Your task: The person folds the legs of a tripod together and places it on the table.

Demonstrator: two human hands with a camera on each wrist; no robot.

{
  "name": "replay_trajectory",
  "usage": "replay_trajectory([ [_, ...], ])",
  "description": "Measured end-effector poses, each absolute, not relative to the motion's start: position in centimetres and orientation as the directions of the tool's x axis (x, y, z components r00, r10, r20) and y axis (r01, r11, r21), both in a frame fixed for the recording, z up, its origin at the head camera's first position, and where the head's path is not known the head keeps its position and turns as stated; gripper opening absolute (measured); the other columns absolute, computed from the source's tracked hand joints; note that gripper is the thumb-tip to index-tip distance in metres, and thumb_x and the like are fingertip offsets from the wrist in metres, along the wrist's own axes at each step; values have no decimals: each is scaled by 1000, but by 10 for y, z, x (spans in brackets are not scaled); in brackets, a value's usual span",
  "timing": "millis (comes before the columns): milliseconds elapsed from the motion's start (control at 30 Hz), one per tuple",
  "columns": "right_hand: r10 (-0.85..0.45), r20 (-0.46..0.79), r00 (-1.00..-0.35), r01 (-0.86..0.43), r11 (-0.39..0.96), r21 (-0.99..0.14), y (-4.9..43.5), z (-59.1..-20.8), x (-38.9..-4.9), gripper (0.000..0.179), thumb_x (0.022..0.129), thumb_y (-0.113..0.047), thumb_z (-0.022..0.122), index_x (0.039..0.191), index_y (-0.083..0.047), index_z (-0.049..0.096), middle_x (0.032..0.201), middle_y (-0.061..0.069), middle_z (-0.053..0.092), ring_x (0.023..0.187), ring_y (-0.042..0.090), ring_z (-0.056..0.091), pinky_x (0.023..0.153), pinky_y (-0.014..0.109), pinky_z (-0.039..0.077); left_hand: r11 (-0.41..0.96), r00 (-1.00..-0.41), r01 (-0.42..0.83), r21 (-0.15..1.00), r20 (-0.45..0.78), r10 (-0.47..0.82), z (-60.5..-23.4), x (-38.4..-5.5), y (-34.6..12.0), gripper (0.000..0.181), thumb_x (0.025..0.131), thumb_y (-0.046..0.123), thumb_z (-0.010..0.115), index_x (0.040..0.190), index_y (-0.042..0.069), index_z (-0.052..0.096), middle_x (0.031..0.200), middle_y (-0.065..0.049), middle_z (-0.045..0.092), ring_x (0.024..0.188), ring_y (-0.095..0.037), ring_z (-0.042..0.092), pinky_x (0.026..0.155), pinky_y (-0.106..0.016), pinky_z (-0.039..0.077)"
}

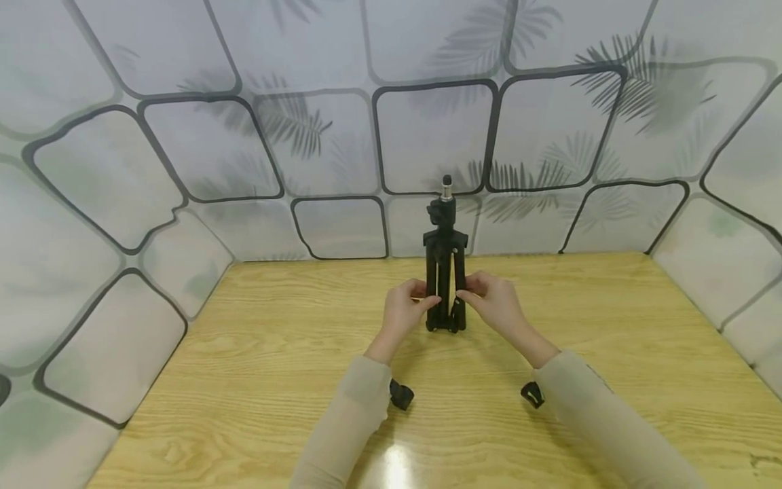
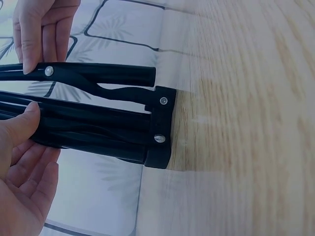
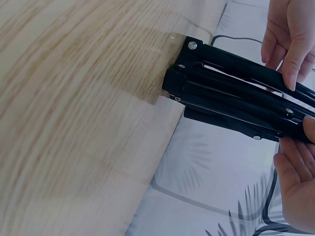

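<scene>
A black tripod (image 1: pixel 444 272) stands upright on the wooden table, its legs folded nearly parallel and a silver-and-black stud at its top. My left hand (image 1: pixel 404 309) pinches the leg on the left between thumb and fingers. On the other side, my right hand (image 1: pixel 496 302) pinches the right leg. Seen from the left wrist, that right leg (image 2: pixel 118 73) lies slightly apart from the others, joined by a curved strut to the bottom bracket (image 2: pixel 162 128). From the right wrist, the bracket (image 3: pixel 179 71) meets the table top. Some of the fingers are hidden behind the legs.
The wooden table (image 1: pixel 275 339) ends at a patterned cloth backdrop (image 1: pixel 330 156) close behind the tripod, with more cloth at both sides. Black wrist-strap pieces (image 1: pixel 401 394) show below the sleeves. A light glare lies on the front of the table.
</scene>
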State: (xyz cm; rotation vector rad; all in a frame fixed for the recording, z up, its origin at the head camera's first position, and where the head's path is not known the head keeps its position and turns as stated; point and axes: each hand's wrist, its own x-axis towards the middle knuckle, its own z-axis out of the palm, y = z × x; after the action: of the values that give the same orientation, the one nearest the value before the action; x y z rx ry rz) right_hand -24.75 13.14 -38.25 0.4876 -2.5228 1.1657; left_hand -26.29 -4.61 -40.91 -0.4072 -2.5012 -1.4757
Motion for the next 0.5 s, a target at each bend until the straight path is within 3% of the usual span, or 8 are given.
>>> replay_trajectory([
  [500, -166, 413, -895, -422, 611, -670, 126, -382, -251, 16, 80, -12, 66, 89, 0, 61, 84, 12, 65, 78, 26, 63, 68, 38, 51, 449, -934, 355, 820, 335, 126, -410, -262, -47, 21, 77, 20, 69, 91, 6, 64, 84, -3, 64, 77, -13, 60, 64, -23, 49],
])
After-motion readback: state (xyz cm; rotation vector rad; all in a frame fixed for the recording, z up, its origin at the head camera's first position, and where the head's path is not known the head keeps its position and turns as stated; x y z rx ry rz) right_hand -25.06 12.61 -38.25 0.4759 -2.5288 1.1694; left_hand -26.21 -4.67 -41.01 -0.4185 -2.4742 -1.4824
